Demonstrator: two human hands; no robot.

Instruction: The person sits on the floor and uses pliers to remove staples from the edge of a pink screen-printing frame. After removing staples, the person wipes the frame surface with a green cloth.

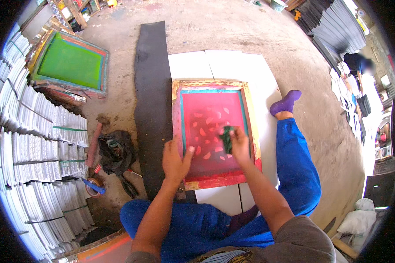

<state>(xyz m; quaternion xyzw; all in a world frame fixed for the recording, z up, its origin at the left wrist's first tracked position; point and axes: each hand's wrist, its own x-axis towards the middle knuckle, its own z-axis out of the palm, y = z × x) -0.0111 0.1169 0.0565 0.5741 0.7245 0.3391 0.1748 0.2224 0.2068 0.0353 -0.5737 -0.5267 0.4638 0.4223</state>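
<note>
A wooden screen printing frame [254, 149] with pink-red mesh, marked with several pale petal shapes, lies in front of me on white sheets. My left hand [175, 163] grips its left rail near the lower corner, thumb over the mesh side and fingers toward the outer edge. In my right hand [239, 147] is a crumpled dark green cloth [226, 139], held against or just above the right part of the mesh; the hand is slightly blurred. Blue-green tape lines the inner edge of the frame.
Left of the frame runs a long black sheet [151, 87]. Beyond it lie a black plastic bag [116, 151], a hammer [95, 142], a tape roll [93, 187] and stacks of white sheets [48, 149]. A green screen frame [70, 61] leans farther back. My leg [296, 153] stretches along the right.
</note>
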